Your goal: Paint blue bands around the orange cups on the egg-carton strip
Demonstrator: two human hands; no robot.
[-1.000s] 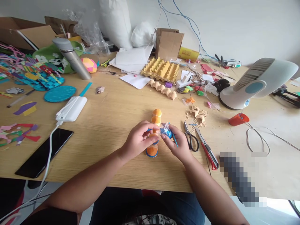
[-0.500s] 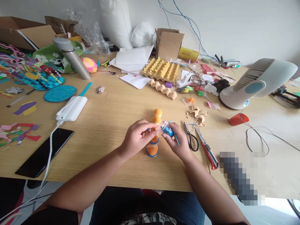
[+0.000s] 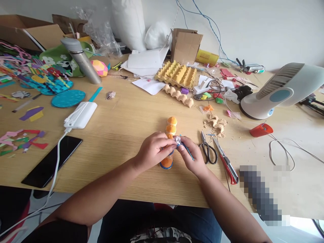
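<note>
Between my fingertips is a small clear plastic packet [image 3: 177, 139]; half a second ago, blue clay-like material showed inside it. My left hand [image 3: 153, 148] pinches one side of it with thumb and fingers. Closed around the other side is my right hand [image 3: 193, 157], which also has a thin blue stick [image 3: 187, 152] lying along its thumb. Beneath the hands stands a strip of egg-carton cups covered in orange [image 3: 172, 120], with blue around the rim of the nearest cup. My left hand hides its middle cups.
Scissors [image 3: 208, 148] and a red utility knife [image 3: 227, 163] lie right of my hands. Farther back are carton scraps [image 3: 217, 123], a yellow egg tray [image 3: 176, 75] and a fan [image 3: 275, 89]. A power bank [image 3: 81, 115] and a phone [image 3: 53, 162] lie left.
My hands have come closer together over the packet, and the fingers now cover most of its blue contents. The view has shifted slightly.
</note>
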